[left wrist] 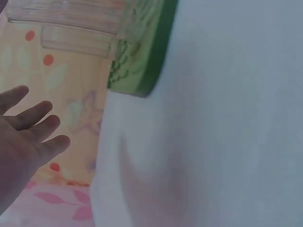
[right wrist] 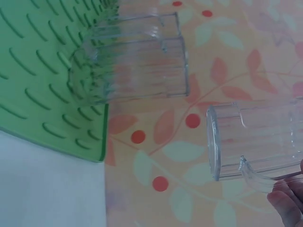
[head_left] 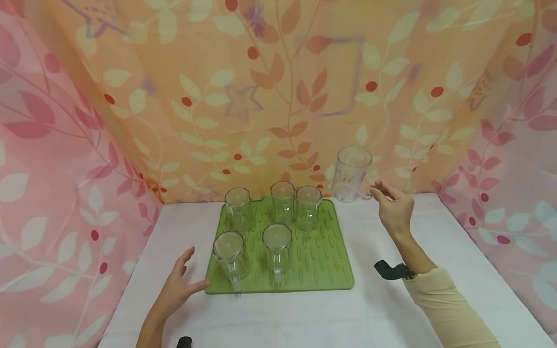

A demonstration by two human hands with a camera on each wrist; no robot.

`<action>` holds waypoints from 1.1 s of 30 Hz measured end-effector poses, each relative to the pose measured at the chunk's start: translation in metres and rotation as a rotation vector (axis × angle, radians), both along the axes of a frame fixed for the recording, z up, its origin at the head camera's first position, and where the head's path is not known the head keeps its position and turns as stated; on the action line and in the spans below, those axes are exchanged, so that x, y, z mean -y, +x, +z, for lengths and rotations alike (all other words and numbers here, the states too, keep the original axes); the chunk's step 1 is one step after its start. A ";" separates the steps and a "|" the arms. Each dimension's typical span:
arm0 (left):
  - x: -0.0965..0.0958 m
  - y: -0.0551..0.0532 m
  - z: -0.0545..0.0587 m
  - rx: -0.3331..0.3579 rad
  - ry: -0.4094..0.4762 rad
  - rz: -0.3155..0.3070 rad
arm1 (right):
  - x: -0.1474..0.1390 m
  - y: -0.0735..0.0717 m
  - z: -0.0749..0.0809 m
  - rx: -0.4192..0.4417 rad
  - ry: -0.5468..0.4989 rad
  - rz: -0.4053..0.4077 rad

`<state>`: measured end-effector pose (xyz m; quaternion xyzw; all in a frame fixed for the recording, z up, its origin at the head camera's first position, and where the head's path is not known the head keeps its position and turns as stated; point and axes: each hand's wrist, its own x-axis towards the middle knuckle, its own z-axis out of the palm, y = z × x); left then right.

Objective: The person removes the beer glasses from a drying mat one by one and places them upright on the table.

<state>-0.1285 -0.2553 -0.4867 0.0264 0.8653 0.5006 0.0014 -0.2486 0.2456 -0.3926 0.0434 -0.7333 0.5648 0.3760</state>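
My right hand [head_left: 397,210] pinches the handle of a clear glass mug [head_left: 351,175] behind the back right corner of the green drying mat [head_left: 324,263]. In the right wrist view this held mug [right wrist: 265,137] hangs above the table level, base downward, with fingertips [right wrist: 286,208] at its handle. My left hand [head_left: 174,290] hovers at the mat's front left, fingers spread and holding nothing. Nearest to it stands a glass mug [head_left: 229,249] with its handle toward me. Another mug [head_left: 277,241] stands to that one's right.
Along the mat's back edge stand a mug [head_left: 238,208] at left and two close together, one [head_left: 283,200] beside the other [head_left: 308,208]. A white cloth [head_left: 278,321] covers the table. Patterned curtains [head_left: 278,96] enclose the back and sides. A black strap [head_left: 391,270] sits by my right wrist.
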 end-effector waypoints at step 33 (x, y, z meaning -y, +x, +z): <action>-0.006 -0.002 -0.032 0.201 -0.316 -0.018 | -0.013 -0.044 -0.093 0.080 0.036 -0.176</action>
